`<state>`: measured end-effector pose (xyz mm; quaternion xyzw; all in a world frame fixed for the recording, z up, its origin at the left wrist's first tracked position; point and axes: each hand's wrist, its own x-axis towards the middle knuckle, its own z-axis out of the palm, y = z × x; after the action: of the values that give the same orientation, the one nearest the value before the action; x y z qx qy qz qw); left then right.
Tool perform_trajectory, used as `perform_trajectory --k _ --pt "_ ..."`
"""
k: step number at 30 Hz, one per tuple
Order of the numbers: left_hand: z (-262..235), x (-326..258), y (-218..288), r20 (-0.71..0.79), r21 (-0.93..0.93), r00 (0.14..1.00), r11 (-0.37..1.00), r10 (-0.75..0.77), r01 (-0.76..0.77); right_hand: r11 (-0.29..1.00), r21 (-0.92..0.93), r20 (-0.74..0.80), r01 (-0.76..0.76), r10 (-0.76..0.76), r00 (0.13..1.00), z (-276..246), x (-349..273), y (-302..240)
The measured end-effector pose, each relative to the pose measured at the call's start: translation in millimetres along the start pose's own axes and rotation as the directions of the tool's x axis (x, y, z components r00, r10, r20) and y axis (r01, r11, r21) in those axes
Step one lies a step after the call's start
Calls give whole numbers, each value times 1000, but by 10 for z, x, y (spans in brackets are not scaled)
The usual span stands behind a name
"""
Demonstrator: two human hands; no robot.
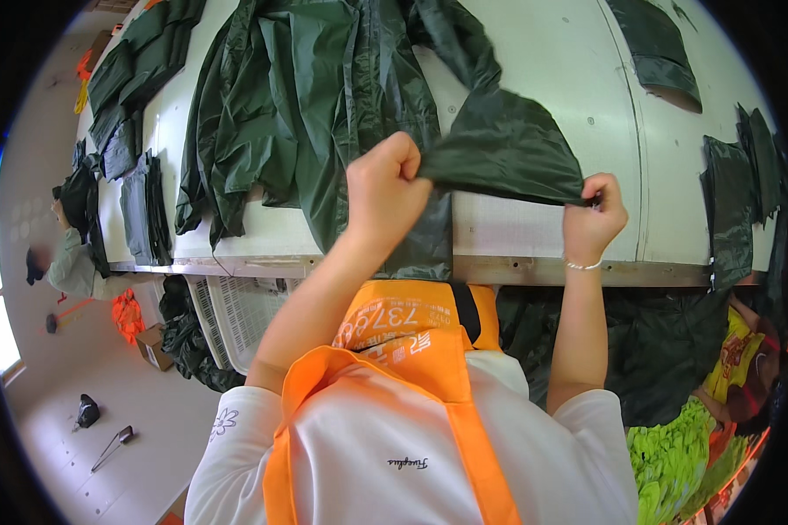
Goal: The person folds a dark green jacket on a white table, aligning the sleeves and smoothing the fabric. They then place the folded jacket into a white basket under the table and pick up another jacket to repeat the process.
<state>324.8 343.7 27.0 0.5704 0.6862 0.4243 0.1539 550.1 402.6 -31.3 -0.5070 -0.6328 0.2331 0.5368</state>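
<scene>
- Two hands up over the white table (534, 52), from what I see
- left hand (385, 188) fisted on dark green garment (499, 153)
- right hand (594, 219) pinching its other edge

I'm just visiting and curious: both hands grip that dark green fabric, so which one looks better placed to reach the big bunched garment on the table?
Probably the left hand. It grips the dark green fabric piece right beside the bunched dark green garment, while the right hand pinches the far edge, over bare white table.
</scene>
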Motion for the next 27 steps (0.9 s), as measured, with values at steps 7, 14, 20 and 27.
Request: perform_trajectory --k 7,14,20,27 --pt "8 -90 68 -55 36 963 964 265 -263 998 37 293 44 -53 955 23 -186 -451" --pt "-73 -79 -39 -90 32 965 969 245 -243 988 -66 162 138 -126 979 -140 -286 -232" --pt "-181 -192 -175 180 -109 950 965 256 -240 975 -218 135 46 -17 991 -190 -433 -231" --pt "-1268 -851 -1587 -193 193 959 951 -205 242 898 -344 202 -275 357 912 -504 -921 318"
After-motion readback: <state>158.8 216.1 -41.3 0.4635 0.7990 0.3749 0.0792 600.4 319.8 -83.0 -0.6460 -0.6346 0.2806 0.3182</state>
